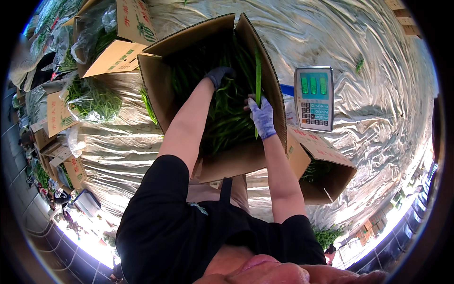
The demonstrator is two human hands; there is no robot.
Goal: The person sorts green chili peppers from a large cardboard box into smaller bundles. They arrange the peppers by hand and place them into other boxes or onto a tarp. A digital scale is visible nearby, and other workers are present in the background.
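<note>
An open cardboard box (234, 167) stands before me, filled with long thin green vegetables (227, 124) that look like chili peppers. Deep among them is my left hand (220, 75) in a dark-looking glove. Shadow covers its fingers, so I cannot tell whether it grips anything. Near the box's right wall, my right hand (262, 115), in a pale purple glove, holds one long green pepper (258, 72). That pepper stands lengthwise along the wall, its lower end showing below the hand. To the right of the box is a digital scale display (314, 99) with lit green readouts and a keypad.
Another open carton (328, 190) holding greens is at the lower right. On the left lie a clear plastic bag of green peppers (95, 103) and a printed carton (113, 58) with plastic lining. Wrinkled pale sheeting (383, 117) covers the floor.
</note>
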